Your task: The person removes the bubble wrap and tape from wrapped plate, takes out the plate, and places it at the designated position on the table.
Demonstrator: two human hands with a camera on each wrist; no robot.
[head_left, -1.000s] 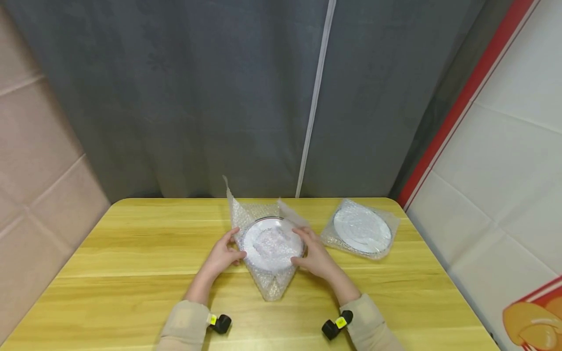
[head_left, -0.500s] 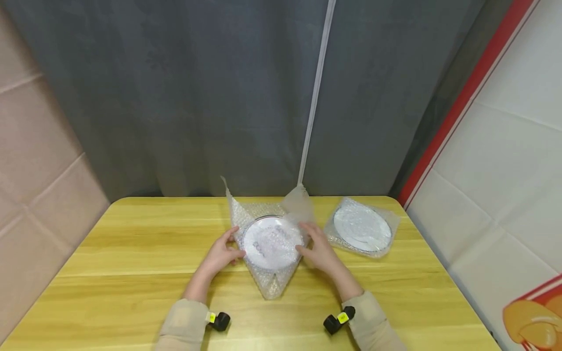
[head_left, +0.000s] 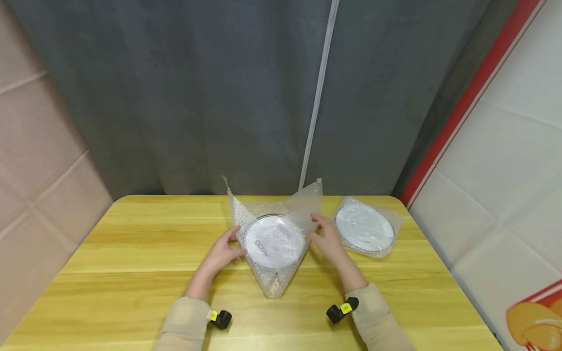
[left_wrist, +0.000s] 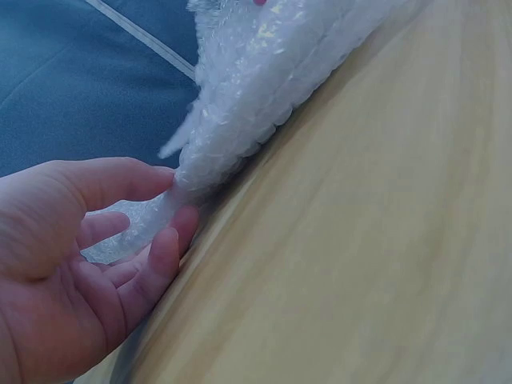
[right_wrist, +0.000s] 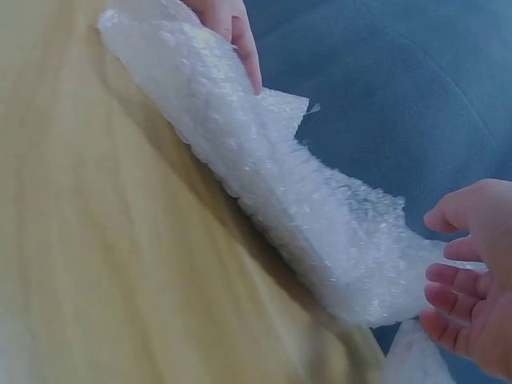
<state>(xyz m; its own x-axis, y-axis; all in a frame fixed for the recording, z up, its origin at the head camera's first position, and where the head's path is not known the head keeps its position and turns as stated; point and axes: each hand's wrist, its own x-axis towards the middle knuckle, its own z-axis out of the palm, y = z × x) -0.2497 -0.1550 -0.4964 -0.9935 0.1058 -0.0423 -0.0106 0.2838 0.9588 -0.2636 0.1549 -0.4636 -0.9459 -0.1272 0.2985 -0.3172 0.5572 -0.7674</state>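
A white plate with a dark rim (head_left: 275, 241) lies on a sheet of bubble wrap (head_left: 274, 287), with wrap folded over it from the front. My left hand (head_left: 223, 251) holds the left edge, thumb on top and fingers lower; in the left wrist view this hand (left_wrist: 88, 256) has bubble wrap (left_wrist: 248, 88) between thumb and fingers. At the right, my right hand (head_left: 328, 239) is beside the raised right flap, fingertips near or touching it. The right wrist view has this hand (right_wrist: 480, 276) with thumb and fingers apart, next to the wrap (right_wrist: 272, 184).
A second plate in bubble wrap (head_left: 365, 226) lies at the back right of the wooden table (head_left: 145, 253), close to my right hand. Behind the table's far edge hangs a grey curtain (head_left: 210, 97). A white panel with a red border (head_left: 518, 161) stands at the right.
My right hand has moved off the plate's right edge, outward and slightly away from me. The right flap of bubble wrap has risen and opened upward. My left hand stays in place.
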